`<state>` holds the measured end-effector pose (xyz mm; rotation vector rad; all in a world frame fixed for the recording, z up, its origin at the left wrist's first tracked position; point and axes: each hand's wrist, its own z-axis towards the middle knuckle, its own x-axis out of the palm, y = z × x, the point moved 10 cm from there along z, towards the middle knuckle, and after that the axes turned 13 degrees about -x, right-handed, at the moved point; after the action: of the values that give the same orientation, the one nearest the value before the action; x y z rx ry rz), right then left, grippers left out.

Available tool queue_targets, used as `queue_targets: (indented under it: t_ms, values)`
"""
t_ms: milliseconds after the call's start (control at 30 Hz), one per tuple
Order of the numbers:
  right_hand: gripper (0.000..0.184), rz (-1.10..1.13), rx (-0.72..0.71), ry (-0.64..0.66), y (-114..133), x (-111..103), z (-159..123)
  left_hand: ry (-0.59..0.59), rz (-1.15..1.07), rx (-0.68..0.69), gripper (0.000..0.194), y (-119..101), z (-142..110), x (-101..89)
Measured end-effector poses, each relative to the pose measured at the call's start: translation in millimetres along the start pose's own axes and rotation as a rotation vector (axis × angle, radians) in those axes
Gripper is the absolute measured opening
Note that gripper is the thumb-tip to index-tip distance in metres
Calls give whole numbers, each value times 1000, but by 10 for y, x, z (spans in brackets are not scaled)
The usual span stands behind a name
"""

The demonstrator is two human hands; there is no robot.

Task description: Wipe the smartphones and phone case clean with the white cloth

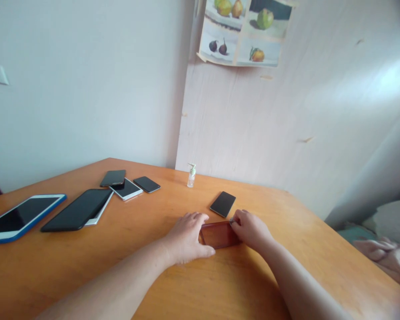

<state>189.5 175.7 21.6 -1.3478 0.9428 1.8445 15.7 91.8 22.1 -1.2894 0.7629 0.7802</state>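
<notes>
A reddish, see-through phone case (220, 235) lies low over the table between my two hands. My left hand (190, 238) spans its left end, the fingers at the far edge and the thumb along the near edge. At the right end, my right hand (251, 229) has its thumb and curled fingers closed on the case's corner. The other fingertips of this hand are hidden. Just beyond the case, a dark phone (223, 204) rests flat on the wood.
On the wooden table (146, 284), a blue-edged tablet (23, 215), a black tablet (76, 210) over a white one, and several phones (128, 189) lie at left. A small pump bottle (191, 176) stands near the wall. Crumpled cloth (386, 255) is at right.
</notes>
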Motion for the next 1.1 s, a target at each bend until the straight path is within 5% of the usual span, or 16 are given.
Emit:
queue_targets:
  t_ms: [267,433,567,667,767,900,967,1100]
  values:
    - [14,250,-289,2,863,148,-1,-42,13,15,58,-37,-1,-25]
    - [13,449,-385,128,1117,151,-62,-22,-2,15,61,-35,9,-29]
    - [8,497,-340,361,998,213,-190,1,-11,-3,69,-24,5,-27]
    - [9,483,-246,400,714,196,-216,10,-8,-13,68,-20,-5,-28]
    - [11,313,-152,341,311,94,-161,11,-14,-9,70,-23,-13,-35]
    - [13,67,11,102,-122,-235,-78,16,-24,-11,69,-14,-12,-31]
    - [13,168,-13,73,-44,-236,-79,17,-25,-18,69,-7,-11,-28]
    - [9,382,-200,211,453,27,-155,13,-19,-22,65,-6,-14,-34]
